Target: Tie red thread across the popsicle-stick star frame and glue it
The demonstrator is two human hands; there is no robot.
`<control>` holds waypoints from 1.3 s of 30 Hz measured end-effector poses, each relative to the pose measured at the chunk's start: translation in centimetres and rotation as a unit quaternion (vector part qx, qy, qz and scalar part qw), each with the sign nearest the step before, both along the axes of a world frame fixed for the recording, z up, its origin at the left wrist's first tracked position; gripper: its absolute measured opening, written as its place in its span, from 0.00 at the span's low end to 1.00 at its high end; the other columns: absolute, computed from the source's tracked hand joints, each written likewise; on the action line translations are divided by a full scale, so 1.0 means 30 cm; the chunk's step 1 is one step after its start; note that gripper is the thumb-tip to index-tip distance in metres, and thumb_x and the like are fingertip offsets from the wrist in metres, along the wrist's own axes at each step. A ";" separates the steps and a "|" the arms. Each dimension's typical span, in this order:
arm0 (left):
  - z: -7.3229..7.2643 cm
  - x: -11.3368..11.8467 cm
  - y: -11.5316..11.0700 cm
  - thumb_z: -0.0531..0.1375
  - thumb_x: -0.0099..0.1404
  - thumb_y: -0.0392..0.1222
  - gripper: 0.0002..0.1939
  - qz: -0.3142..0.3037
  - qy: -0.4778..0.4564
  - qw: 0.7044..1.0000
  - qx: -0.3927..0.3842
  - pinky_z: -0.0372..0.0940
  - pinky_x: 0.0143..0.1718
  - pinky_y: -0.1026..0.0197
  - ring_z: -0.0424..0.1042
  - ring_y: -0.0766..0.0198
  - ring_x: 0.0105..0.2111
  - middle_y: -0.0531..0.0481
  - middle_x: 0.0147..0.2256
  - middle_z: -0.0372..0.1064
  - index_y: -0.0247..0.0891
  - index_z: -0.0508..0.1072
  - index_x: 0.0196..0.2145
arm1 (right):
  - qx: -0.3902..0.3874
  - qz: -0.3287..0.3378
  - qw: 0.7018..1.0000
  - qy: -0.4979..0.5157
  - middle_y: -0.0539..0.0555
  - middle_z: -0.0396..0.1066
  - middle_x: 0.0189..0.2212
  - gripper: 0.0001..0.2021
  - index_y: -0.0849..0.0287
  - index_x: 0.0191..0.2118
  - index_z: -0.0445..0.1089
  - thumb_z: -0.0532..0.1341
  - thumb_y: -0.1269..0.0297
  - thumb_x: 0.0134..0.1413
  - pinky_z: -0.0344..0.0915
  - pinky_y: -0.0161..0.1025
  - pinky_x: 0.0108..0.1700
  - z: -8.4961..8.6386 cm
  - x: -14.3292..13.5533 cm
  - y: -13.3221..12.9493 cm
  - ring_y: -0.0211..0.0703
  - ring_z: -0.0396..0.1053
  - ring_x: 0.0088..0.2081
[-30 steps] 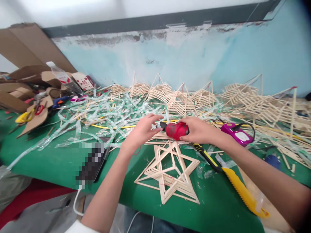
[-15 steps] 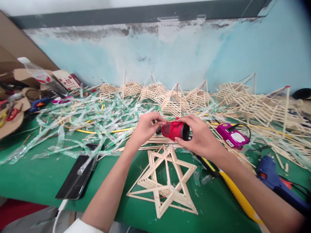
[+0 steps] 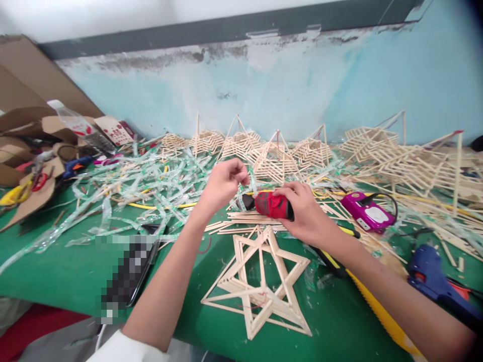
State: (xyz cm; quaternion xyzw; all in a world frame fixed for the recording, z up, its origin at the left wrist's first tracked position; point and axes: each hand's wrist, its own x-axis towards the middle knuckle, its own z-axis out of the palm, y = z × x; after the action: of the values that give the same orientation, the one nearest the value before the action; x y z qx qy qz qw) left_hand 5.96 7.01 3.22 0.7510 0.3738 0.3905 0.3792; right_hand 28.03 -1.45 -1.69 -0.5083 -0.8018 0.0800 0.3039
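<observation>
My right hand [image 3: 302, 208] is closed around a red and black cylindrical thing [image 3: 268, 205], which lies sideways with a black tip to the left; its exact kind is unclear. Just left of it and a little higher, my left hand [image 3: 228, 181] has its fingers curled and pinched together. Whatever may be in that pinch is too small to make out. Below both hands, a star-shaped frame of wooden sticks [image 3: 260, 286] lies on the green tabletop [image 3: 181, 322], with a thin red thread on it. Loose wooden sticks [image 3: 241, 223] lie behind the star.
More stick frames [image 3: 277, 158] line the wall. Tangled clear tape strips [image 3: 151, 176] spread over the left. At right are a purple device [image 3: 369, 211], a blue glue gun [image 3: 433, 274] and a yellow-handled saw [image 3: 381, 311]. A bottle [image 3: 81, 128] and a phone [image 3: 130, 274] are at left.
My left hand has left the red and black thing and moved up and left. My right hand keeps hold, and the thing's open black end has turned away from view.
</observation>
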 end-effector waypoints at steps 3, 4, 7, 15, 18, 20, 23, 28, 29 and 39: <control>-0.017 0.006 0.006 0.56 0.62 0.31 0.06 -0.014 -0.032 0.999 -0.037 0.62 0.27 0.66 0.66 0.69 0.22 0.53 0.21 0.67 0.36 0.66 0.27 | -0.010 0.003 1.000 0.012 0.62 0.64 0.52 0.25 0.57 0.53 0.67 0.64 0.77 0.47 0.63 0.59 0.62 -0.007 0.014 0.001 0.59 0.64 0.57; -0.025 0.009 0.004 0.57 0.62 0.32 0.05 -0.019 -0.041 0.998 -0.047 0.62 0.26 0.66 0.66 0.70 0.22 0.54 0.20 0.67 0.36 0.67 0.28 | -0.012 0.004 1.000 0.018 0.61 0.64 0.52 0.25 0.57 0.53 0.66 0.65 0.76 0.47 0.64 0.57 0.61 -0.009 0.017 0.003 0.58 0.65 0.57; -0.046 0.017 -0.001 0.59 0.63 0.35 0.05 -0.025 -0.068 0.995 -0.061 0.63 0.27 0.66 0.67 0.70 0.22 0.53 0.21 0.68 0.36 0.69 0.29 | -0.010 0.000 0.999 0.037 0.60 0.67 0.50 0.25 0.57 0.51 0.67 0.68 0.75 0.46 0.66 0.55 0.60 -0.005 0.022 0.006 0.56 0.68 0.55; 0.045 0.034 0.025 0.62 0.64 0.38 0.04 -0.052 -0.120 0.991 -0.028 0.67 0.35 0.65 0.71 0.68 0.29 0.51 0.27 0.71 0.34 0.73 0.34 | 0.041 -0.053 0.992 0.103 0.59 0.71 0.47 0.21 0.59 0.48 0.68 0.71 0.69 0.46 0.72 0.52 0.53 0.074 0.018 -0.007 0.53 0.72 0.50; 0.117 0.036 0.027 0.61 0.62 0.33 0.08 -0.088 -0.079 0.992 0.040 0.68 0.40 0.62 0.73 0.65 0.35 0.48 0.33 0.72 0.34 0.76 0.41 | 0.062 -0.057 0.984 0.154 0.59 0.70 0.49 0.22 0.58 0.49 0.68 0.71 0.69 0.46 0.72 0.54 0.54 0.106 0.010 -0.018 0.53 0.71 0.52; 0.165 0.034 0.018 0.60 0.61 0.29 0.16 -0.093 0.030 0.983 0.155 0.67 0.43 0.60 0.72 0.64 0.38 0.48 0.37 0.71 0.37 0.78 0.45 | 0.072 -0.053 0.981 0.174 0.60 0.69 0.49 0.22 0.58 0.49 0.68 0.70 0.70 0.46 0.72 0.55 0.56 0.126 0.006 -0.025 0.54 0.70 0.53; 0.228 0.032 -0.008 0.61 0.60 0.27 0.20 -0.092 0.192 0.946 0.244 0.66 0.44 0.58 0.71 0.61 0.42 0.46 0.41 0.70 0.40 0.79 0.48 | 0.078 -0.048 0.980 0.175 0.60 0.69 0.50 0.22 0.57 0.50 0.67 0.69 0.71 0.47 0.72 0.57 0.57 0.156 0.005 -0.032 0.54 0.70 0.54; 0.278 0.048 -0.043 0.69 0.61 0.36 0.12 -0.124 0.251 0.932 0.230 0.65 0.38 0.60 0.71 0.61 0.38 0.49 0.38 0.70 0.41 0.80 0.43 | 0.080 -0.040 0.979 0.181 0.60 0.68 0.50 0.22 0.55 0.50 0.67 0.69 0.71 0.49 0.72 0.57 0.56 0.192 0.010 -0.039 0.55 0.70 0.54; 0.278 0.052 -0.044 0.69 0.61 0.37 0.09 -0.122 0.251 0.932 0.230 0.64 0.37 0.60 0.71 0.62 0.37 0.49 0.37 0.69 0.41 0.80 0.41 | 0.082 -0.039 0.979 0.181 0.60 0.68 0.50 0.22 0.55 0.51 0.67 0.69 0.71 0.49 0.72 0.57 0.57 0.198 0.010 -0.040 0.55 0.70 0.55; 0.280 0.045 -0.028 0.61 0.65 0.30 0.06 -0.104 0.143 0.953 0.246 0.64 0.36 0.62 0.70 0.66 0.34 0.50 0.32 0.72 0.37 0.74 0.30 | 0.106 -0.030 0.986 0.128 0.59 0.70 0.49 0.23 0.55 0.50 0.65 0.69 0.73 0.48 0.73 0.51 0.53 0.253 0.016 -0.030 0.54 0.71 0.54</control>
State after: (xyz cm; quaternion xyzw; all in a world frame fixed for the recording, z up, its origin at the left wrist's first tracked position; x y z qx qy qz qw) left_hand 7.31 6.17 11.63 0.9036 0.2366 0.3172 0.1638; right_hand 28.50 -2.34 5.90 -0.4823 -0.7447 0.0500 0.4586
